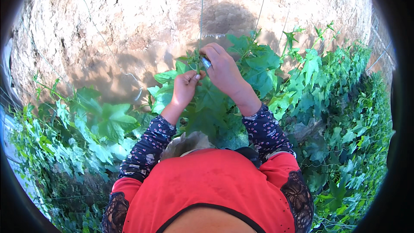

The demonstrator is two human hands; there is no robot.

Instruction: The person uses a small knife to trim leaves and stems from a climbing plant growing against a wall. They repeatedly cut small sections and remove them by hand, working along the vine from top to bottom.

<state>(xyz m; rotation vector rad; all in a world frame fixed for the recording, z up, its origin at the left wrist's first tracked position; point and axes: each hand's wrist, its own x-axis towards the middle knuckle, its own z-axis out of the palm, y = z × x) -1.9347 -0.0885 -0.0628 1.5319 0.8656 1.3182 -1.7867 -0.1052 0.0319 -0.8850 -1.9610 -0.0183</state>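
My left hand (184, 89) is closed in a pinch, thumb and fingertips on the thin green stem of a climbing vine (192, 58) near its leafy top. Close beside it, my right hand (225, 72) curls round a small shiny silver-blue object (206, 63), mostly hidden by the fingers; its kind does not show. The right fingertips are at the vine's tip. A taut thin string (202, 13) runs from the top of the view down to this same spot. Broad lobed leaves (211, 97) spread below and between my wrists.
Beyond the plants lies sunlit bare brown soil (129, 26) with my shadow on it. More strings (92, 17) slant over it, and a loose pale cord end (134, 81) hangs at left. Dense vines grow at left (86, 129) and right (340, 103).
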